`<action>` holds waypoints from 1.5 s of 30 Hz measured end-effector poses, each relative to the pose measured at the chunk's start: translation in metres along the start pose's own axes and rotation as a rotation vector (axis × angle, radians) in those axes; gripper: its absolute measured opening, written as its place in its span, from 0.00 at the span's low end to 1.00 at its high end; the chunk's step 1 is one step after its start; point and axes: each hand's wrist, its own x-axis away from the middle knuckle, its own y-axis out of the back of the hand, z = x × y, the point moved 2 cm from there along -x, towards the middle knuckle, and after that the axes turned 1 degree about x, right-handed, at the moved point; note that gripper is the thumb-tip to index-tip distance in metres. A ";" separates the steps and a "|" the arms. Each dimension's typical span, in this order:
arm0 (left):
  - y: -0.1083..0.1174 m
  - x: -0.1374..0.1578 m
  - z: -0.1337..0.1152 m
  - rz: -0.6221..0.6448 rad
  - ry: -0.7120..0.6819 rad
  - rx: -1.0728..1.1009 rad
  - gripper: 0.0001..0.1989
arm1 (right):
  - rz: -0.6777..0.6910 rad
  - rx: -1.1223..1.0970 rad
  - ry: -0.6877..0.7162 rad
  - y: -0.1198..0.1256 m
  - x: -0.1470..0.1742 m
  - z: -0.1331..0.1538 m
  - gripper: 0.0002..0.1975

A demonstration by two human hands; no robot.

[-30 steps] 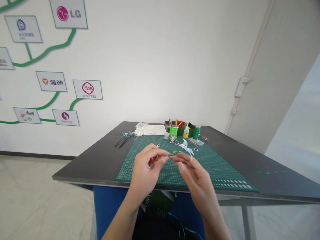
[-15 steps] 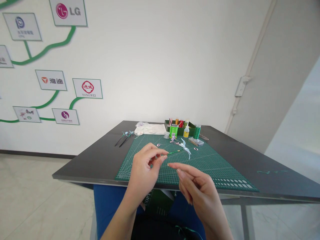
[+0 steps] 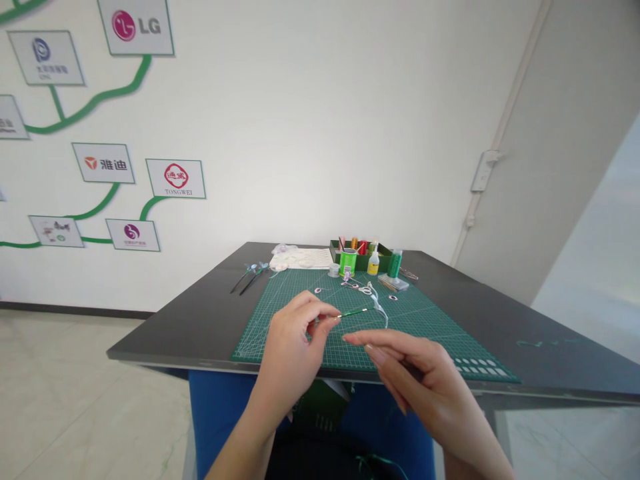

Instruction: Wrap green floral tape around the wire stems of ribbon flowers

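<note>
My left hand (image 3: 297, 333) pinches a thin stem wound in green thread (image 3: 354, 313) between thumb and forefinger. Pale blue petals (image 3: 380, 307) spread from the stem's far end, above the cutting mat. Just to the right and nearer me is my right hand (image 3: 413, 367), its thumb pressed against the bent fingers and its forefinger pointing toward the stem. Whatever lies in that pinch is too fine to make out. Small purple-and-white petal pieces (image 3: 393, 298) lie beyond the hands.
The green cutting mat (image 3: 280, 293) covers the middle of the dark table (image 3: 200, 320). At the back stand a green can (image 3: 348, 262), a glue bottle (image 3: 373, 263), a green thread spool (image 3: 395, 264) and a box (image 3: 334, 245). Two blue-flowered stems (image 3: 253, 277) lie left.
The blue-petalled stem has shifted slightly right and its petals have turned downward. My right hand has moved right and its thumb has drawn back from the forefinger's tip.
</note>
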 end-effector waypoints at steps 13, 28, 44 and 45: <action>-0.003 0.003 -0.005 0.125 -0.022 -0.049 0.09 | 0.160 0.160 0.118 0.047 -0.033 0.063 0.17; -0.002 0.001 -0.009 0.141 -0.043 0.052 0.08 | 0.347 0.237 0.108 0.070 -0.123 0.037 0.18; 0.016 -0.005 0.003 -0.103 -0.077 -0.038 0.09 | 0.580 -0.014 -0.186 0.017 -0.056 -0.069 0.24; 0.015 -0.006 0.004 -0.110 -0.080 -0.046 0.08 | 0.599 -0.028 -0.195 0.017 -0.050 -0.067 0.24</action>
